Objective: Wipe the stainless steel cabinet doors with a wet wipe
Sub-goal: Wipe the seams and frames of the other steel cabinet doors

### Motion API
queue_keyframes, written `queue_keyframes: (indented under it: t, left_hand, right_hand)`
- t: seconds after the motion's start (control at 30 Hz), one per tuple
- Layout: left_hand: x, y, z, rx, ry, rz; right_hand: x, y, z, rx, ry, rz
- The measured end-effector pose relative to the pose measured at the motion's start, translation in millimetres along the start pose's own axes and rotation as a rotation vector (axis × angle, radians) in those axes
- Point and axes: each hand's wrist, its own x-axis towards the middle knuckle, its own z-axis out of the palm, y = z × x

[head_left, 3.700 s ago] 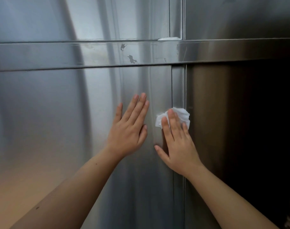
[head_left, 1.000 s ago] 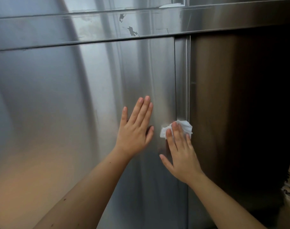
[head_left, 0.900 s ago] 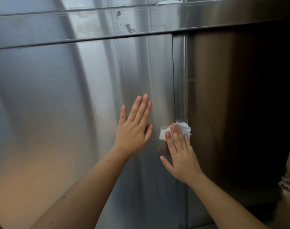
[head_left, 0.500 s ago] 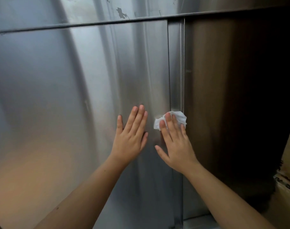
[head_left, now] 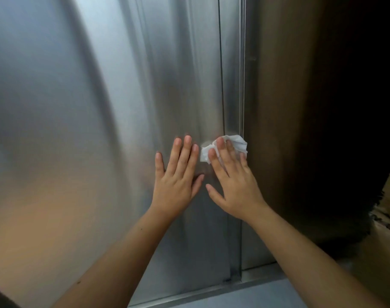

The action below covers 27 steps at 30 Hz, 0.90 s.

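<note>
I log: right hand [head_left: 234,185] unclenched, straight fingers pressing crumpled white wet wipe [head_left: 237,142] against right edge of left stainless door [head_left: 100,130]. Left hand [head_left: 176,185] flat on same door, grasping nothing.

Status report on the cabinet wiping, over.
Left hand flat on left door. Right hand pressing wet wipe at door's right edge. Nothing seen in the way.

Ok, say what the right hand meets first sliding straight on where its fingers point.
Probably nothing: the right hand, pressing the wet wipe, points up the cabinet door beside the seam; only bare steel shows above.
</note>
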Motion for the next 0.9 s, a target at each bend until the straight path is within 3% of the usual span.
queue_keyframes:
  t: [0.4,0.9]
  left_hand:
    - [-29,11,7,0.004,-0.042,0.038]
    - [-64,29,12,-0.054,-0.081,0.021]
  right_hand:
    - [-72,-9,45,0.023,-0.016,0.044]
    - [-67,-9,50,0.053,-0.024,0.054]
